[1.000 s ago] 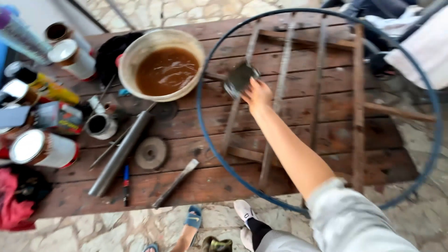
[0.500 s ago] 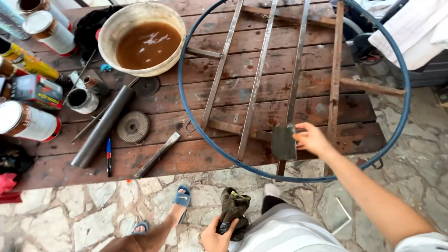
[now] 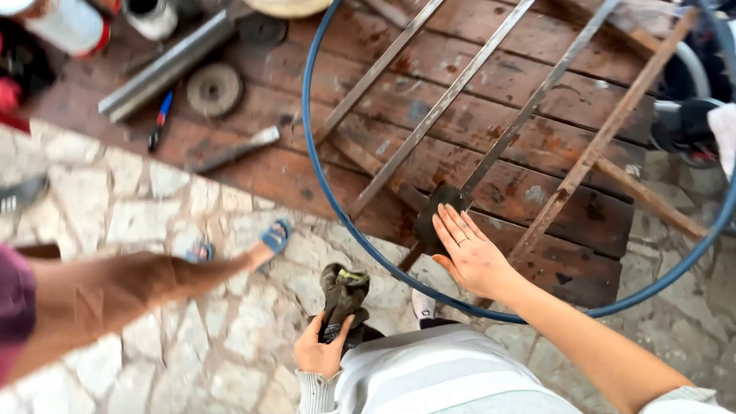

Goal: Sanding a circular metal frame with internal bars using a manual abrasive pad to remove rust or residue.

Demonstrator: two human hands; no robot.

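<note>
R hand lies flat, fingers spread, pressing a dark sanding pad onto a grey metal bar inside the blue hoop, near the front edge of the wooden table. L hand is closed round a bunched olive glove, held low by the waist.

Pad looks thin, flexible, gritty; prob. light, best held under flat fingers w/ palm pressure. Glove: soft, limp fabric, easy to crush. Bars look stiff and rusty in spots, so likely rough to touch. Hoop thin, round, prob. springy.

Table planks worn, stained red-brown. At left: 1 round disc, a grey tube, a blue pen. Another person's leg crosses the stone floor.
</note>
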